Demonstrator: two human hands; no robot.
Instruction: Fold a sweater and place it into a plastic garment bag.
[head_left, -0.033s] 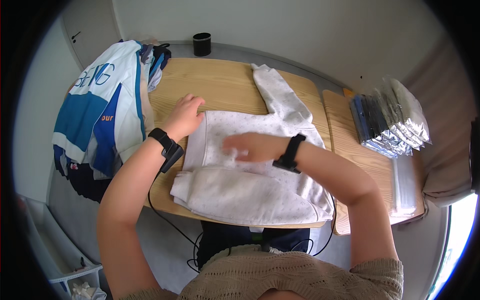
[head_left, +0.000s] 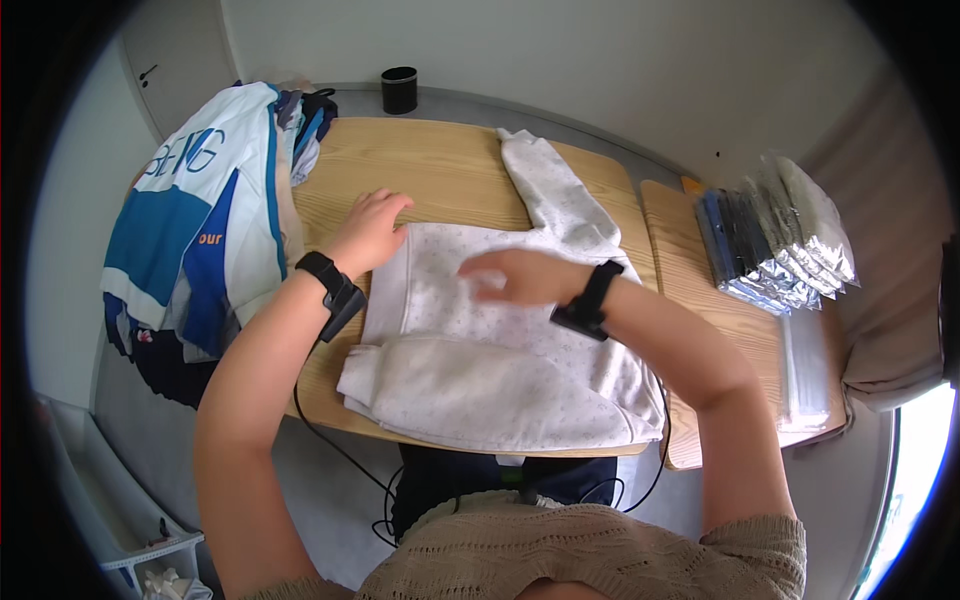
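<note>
A white sweatshirt with a faint small print lies on the wooden table in front of me. Its near sleeve is folded across the body, and the far sleeve stretches away toward the back edge. My left hand rests at the far corner of the hem, fingers extended and partly bent, thumb near the fabric edge. Over the middle of the body hovers my right hand, slightly blurred, fingers and thumb apart with nothing between them. A black band with a small device sits on each wrist.
At the left edge, a heap of clothes hangs over the table. Wrapped garments in clear bags are stacked on the right table, beside flat clear bags. Black cables run down from my wrists. A black bin stands behind.
My right hand has shifted a little to the right and slightly away from me above the sweatshirt. My left hand stays at the hem.
</note>
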